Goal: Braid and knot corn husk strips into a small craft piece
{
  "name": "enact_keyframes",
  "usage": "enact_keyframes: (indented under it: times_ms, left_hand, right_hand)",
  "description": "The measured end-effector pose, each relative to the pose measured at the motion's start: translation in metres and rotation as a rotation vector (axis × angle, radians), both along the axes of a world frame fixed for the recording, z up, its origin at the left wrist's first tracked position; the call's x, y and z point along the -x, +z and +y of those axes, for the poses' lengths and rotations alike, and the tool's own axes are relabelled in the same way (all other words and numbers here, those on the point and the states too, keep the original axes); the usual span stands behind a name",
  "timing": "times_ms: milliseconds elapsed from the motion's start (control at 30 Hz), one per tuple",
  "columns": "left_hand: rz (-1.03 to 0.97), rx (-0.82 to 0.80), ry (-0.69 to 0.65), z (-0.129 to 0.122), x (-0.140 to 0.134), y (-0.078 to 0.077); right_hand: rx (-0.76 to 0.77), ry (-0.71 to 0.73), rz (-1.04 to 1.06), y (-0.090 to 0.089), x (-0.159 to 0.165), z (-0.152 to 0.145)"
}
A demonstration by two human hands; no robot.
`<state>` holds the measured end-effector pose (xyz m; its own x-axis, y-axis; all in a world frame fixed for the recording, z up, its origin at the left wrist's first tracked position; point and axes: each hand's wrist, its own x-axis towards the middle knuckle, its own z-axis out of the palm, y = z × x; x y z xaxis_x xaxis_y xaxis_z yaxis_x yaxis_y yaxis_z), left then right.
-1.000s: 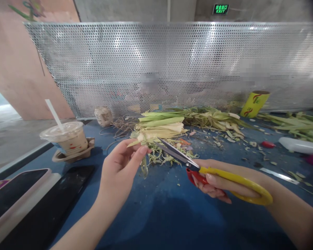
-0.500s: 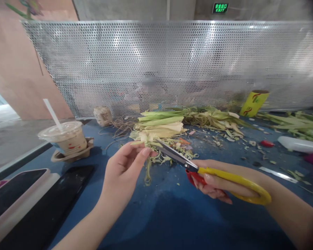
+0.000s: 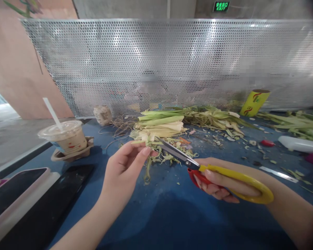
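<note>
My left hand (image 3: 127,166) pinches a small piece of knotted corn husk (image 3: 147,139) between thumb and fingertips; pale green strands hang below it. In my right hand (image 3: 219,184) is a pair of scissors (image 3: 181,155) with one yellow and one red handle, my fingers through the loops. The blades point left, their tips at the right edge of the husk piece; whether they touch it I cannot tell. Just behind lies a stack of flat corn husks (image 3: 161,121), green on top and pale yellow below. Thin husk trimmings (image 3: 169,158) lie under the blades.
On the left stand a lidded drink cup (image 3: 67,139) in a cardboard holder and phones (image 3: 13,191). A ball of twine (image 3: 103,115) sits behind. More husks (image 3: 211,118), a yellow tube (image 3: 255,102), a white glue-stick-like rod (image 3: 299,143) and a blade (image 3: 278,174) lie right. A perforated metal screen (image 3: 167,62) stands behind.
My right hand and the scissors have shifted slightly to the right, with the red handle swung a little. My left hand keeps its pinch on the husk in nearly the same place.
</note>
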<state>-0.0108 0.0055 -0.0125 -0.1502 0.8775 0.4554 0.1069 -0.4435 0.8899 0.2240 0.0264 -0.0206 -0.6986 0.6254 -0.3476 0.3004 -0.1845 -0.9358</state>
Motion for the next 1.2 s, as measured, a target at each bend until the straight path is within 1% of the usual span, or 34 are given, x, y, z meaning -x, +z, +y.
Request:
enact_keyframes:
  times_ms: [133,267,367,500,633,833,933,1033,1200]
  left_hand:
    - [0.003,0.006,0.009,0.001,0.0,0.0]
    - [0.012,0.019,0.012,0.001,0.001,0.0]
    - [0.035,0.022,0.023,0.001,0.002,0.0]
    - [0.085,0.034,0.03,0.001,0.001,0.002]
    - [0.105,0.032,0.011,0.0,-0.002,0.004]
    - [0.132,0.012,0.015,-0.001,-0.002,0.004]
    - [0.141,0.017,0.035,-0.001,-0.001,0.004]
    - [0.156,0.016,0.064,-0.002,-0.001,0.005]
    - [0.265,-0.007,0.206,-0.002,0.0,0.004]
  right_hand:
    - [0.003,0.015,-0.055,0.003,-0.001,-0.001]
    - [-0.015,-0.004,-0.103,0.012,0.002,-0.005]
    - [-0.033,0.016,-0.061,0.016,0.003,-0.007]
    - [-0.09,0.067,0.024,0.009,-0.001,-0.006]
    - [-0.068,0.082,0.035,0.004,-0.004,-0.004]
    - [-0.041,0.058,0.043,0.004,-0.003,-0.005]
    - [-0.037,0.047,0.03,0.005,-0.003,-0.005]
    - [-0.084,0.051,-0.032,0.011,0.0,-0.006]
    - [-0.172,0.093,-0.143,0.023,0.005,-0.007]
